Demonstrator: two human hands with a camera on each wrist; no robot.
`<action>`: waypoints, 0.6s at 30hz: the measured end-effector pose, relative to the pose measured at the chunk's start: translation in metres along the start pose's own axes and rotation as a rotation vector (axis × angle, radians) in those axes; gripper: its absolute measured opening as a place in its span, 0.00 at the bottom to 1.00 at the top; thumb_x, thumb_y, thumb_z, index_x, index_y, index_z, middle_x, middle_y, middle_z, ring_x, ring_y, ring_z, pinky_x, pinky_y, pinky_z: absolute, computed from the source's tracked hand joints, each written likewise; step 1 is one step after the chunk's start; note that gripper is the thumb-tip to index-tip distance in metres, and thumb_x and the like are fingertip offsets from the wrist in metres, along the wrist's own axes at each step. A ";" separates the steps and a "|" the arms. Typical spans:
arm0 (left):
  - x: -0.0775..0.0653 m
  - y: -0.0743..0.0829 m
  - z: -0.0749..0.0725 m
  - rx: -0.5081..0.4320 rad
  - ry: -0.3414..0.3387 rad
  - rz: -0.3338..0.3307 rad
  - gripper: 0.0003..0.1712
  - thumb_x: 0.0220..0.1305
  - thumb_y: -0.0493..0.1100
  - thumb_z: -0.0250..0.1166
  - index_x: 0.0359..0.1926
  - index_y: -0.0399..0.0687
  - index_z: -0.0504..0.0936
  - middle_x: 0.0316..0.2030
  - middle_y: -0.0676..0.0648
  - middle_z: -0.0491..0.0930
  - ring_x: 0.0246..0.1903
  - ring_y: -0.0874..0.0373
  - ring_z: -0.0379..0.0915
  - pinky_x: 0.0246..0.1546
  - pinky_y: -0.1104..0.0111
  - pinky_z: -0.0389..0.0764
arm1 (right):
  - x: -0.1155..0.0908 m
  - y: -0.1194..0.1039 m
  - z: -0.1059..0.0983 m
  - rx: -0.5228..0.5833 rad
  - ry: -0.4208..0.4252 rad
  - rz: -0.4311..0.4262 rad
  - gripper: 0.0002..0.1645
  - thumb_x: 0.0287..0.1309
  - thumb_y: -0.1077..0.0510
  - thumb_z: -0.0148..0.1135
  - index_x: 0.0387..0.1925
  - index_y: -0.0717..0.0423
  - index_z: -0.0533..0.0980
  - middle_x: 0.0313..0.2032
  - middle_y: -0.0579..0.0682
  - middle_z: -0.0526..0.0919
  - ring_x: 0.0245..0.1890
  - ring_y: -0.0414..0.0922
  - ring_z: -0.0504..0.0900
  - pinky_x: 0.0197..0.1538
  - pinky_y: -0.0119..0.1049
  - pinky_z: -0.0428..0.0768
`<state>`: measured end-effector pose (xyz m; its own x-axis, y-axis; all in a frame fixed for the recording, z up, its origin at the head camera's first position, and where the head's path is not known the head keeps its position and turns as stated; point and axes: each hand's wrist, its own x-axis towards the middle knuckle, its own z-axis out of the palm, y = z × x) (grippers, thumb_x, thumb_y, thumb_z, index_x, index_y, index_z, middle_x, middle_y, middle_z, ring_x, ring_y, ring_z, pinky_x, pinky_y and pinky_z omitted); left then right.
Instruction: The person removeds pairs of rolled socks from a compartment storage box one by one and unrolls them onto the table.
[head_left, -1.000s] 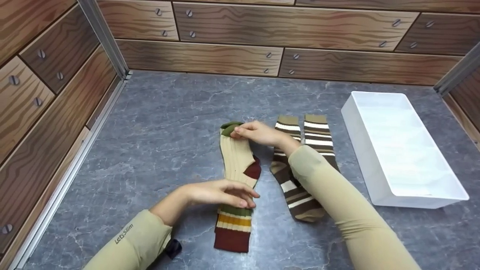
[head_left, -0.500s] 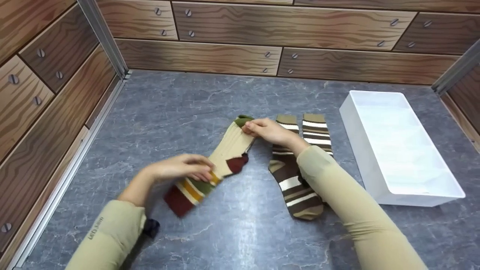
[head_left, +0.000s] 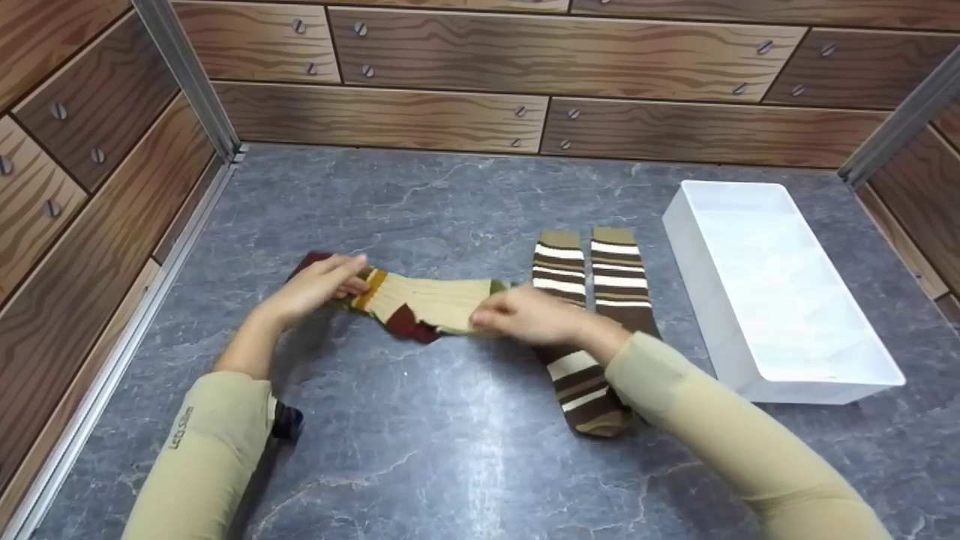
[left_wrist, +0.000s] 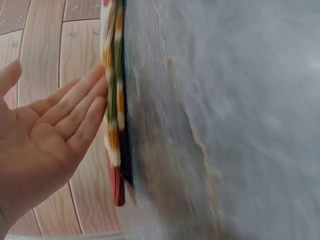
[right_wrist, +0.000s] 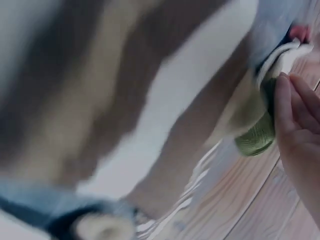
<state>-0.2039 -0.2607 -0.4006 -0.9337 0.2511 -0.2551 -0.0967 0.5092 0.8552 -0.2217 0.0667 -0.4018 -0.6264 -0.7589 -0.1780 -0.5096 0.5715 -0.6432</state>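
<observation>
Two cream socks (head_left: 442, 300), laid one over the other, stretch sideways across the middle of the table, with green toes, maroon heels and striped cuffs. Near the toe end, my right hand (head_left: 529, 316) pinches their edge between thumb and fingers. The right wrist view shows that pinch beside the green toe (right_wrist: 256, 137). Over the cuff end is my left hand (head_left: 315, 291), its fingers fairly straight and resting on the striped part. In the left wrist view the straight fingertips meet the layered cuffs (left_wrist: 114, 115), and the thumb stands apart from them.
Two brown-and-white striped socks (head_left: 574, 367) lie side by side, partly under my right forearm. Farther right stands a white open box (head_left: 709, 300). Wood-patterned walls (head_left: 420, 120) bound the grey table (head_left: 420, 450) at the back and sides.
The cream socks have swung from pointing toward me to lying crosswise, cuffs to the left. My left hand has moved left and away from me with the cuffs; the right hand has come slightly nearer.
</observation>
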 end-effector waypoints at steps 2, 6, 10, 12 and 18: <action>0.008 0.003 0.003 -0.008 0.014 0.011 0.42 0.72 0.64 0.41 0.69 0.31 0.57 0.56 0.32 0.74 0.59 0.40 0.67 0.63 0.52 0.64 | -0.007 -0.012 0.008 -0.025 -0.045 -0.017 0.21 0.68 0.46 0.51 0.47 0.56 0.80 0.31 0.49 0.82 0.23 0.37 0.73 0.34 0.35 0.79; 0.026 0.009 0.013 -0.084 0.009 0.076 0.39 0.75 0.59 0.38 0.73 0.36 0.48 0.60 0.31 0.69 0.60 0.40 0.66 0.65 0.53 0.61 | -0.017 -0.030 0.022 -0.040 -0.091 -0.066 0.22 0.68 0.44 0.51 0.48 0.55 0.81 0.37 0.46 0.84 0.33 0.37 0.78 0.44 0.36 0.78; 0.044 0.014 0.027 -0.180 0.000 0.124 0.36 0.76 0.57 0.36 0.70 0.32 0.55 0.60 0.31 0.69 0.60 0.42 0.67 0.65 0.56 0.62 | -0.024 -0.036 0.033 0.092 -0.125 -0.075 0.22 0.69 0.44 0.50 0.53 0.52 0.79 0.44 0.43 0.83 0.46 0.38 0.78 0.53 0.37 0.75; 0.052 0.017 0.033 -0.205 0.004 0.127 0.37 0.76 0.58 0.36 0.66 0.30 0.61 0.56 0.31 0.73 0.59 0.44 0.69 0.64 0.57 0.63 | -0.028 -0.034 0.041 0.205 -0.156 -0.063 0.23 0.69 0.44 0.49 0.57 0.50 0.77 0.49 0.41 0.81 0.51 0.37 0.76 0.57 0.36 0.72; 0.070 0.027 0.049 -0.252 -0.022 0.160 0.37 0.75 0.59 0.37 0.63 0.29 0.66 0.54 0.31 0.75 0.58 0.45 0.69 0.64 0.58 0.64 | -0.039 -0.030 0.057 0.601 -0.207 -0.113 0.22 0.72 0.52 0.47 0.61 0.55 0.72 0.59 0.47 0.76 0.60 0.45 0.72 0.62 0.35 0.70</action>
<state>-0.2548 -0.1889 -0.4176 -0.9365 0.3311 -0.1153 -0.0337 0.2423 0.9696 -0.1481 0.0612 -0.4175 -0.4314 -0.8827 -0.1862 -0.1091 0.2559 -0.9605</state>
